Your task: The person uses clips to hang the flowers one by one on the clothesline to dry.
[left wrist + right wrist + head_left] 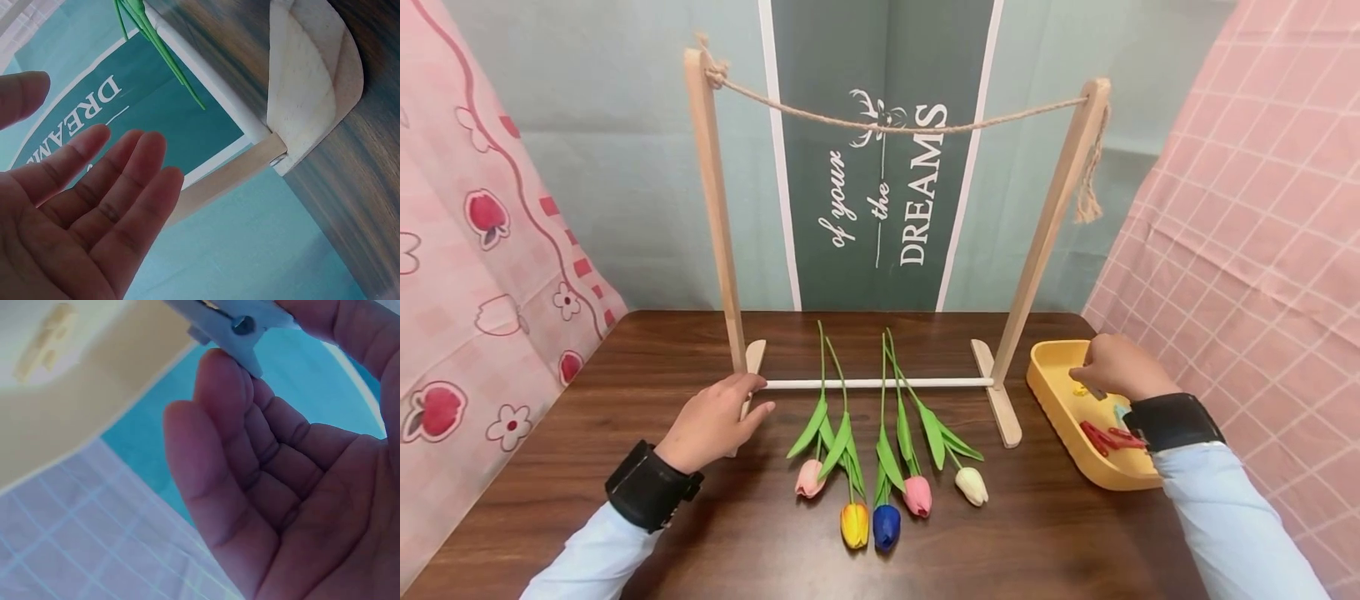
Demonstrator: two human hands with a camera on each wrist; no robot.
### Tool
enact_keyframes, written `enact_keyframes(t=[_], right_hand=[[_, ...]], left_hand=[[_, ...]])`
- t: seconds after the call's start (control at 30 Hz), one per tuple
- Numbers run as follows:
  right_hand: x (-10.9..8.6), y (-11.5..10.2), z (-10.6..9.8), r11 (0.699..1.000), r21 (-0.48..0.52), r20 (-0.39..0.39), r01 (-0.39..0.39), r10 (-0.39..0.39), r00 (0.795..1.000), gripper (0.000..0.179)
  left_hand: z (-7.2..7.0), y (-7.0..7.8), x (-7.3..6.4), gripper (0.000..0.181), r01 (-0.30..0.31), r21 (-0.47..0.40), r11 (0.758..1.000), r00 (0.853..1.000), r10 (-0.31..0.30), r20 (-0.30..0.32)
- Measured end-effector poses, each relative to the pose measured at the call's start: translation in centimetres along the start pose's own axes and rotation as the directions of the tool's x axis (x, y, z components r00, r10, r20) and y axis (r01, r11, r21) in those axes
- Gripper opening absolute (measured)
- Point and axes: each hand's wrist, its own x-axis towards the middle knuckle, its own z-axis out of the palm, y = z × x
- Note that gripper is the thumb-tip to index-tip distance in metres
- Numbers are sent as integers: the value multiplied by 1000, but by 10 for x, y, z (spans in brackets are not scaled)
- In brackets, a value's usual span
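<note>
Over the yellow tray (1075,442), my right hand (1123,367) pinches a pale grey-blue clothespin (226,339) between thumb and fingers, seen close in the right wrist view. Red clothespins (1105,437) lie in the tray, and a yellow clothespin (47,340) shows there too. My left hand (711,423) hovers by the foot of the stand's left post (718,217), palm exposed and fingers loosely extended in the left wrist view. Nothing is held in it. Its fingertips overlap the left end of the white crossbar (865,383) in the head view.
Several artificial tulips lie under the stand, stems across the crossbar: a yellow one (854,525), a blue one (886,527), a white one (972,486) and pink ones. A sagging rope (880,127) joins the post tops. A pink cloth (1247,208) hangs at the right.
</note>
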Motion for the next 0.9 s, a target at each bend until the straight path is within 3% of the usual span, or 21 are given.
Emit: enact_keyframes(t=[0.37, 0.73, 0.9], right_hand=[[-21, -32, -14, 998, -2, -190, 64, -63, 980, 32], [-25, -72, -8, 989, 12, -311, 149, -138, 940, 25], [-24, -84, -5, 982, 0, -388, 189, -174, 905, 24]], left_hand=[[1, 1, 1, 34, 19, -35, 999, 1000, -19, 16], [0, -1, -1, 33, 30, -32, 999, 999, -29, 22], [-1, -1, 1, 31, 24, -46, 999, 1000, -23, 4]])
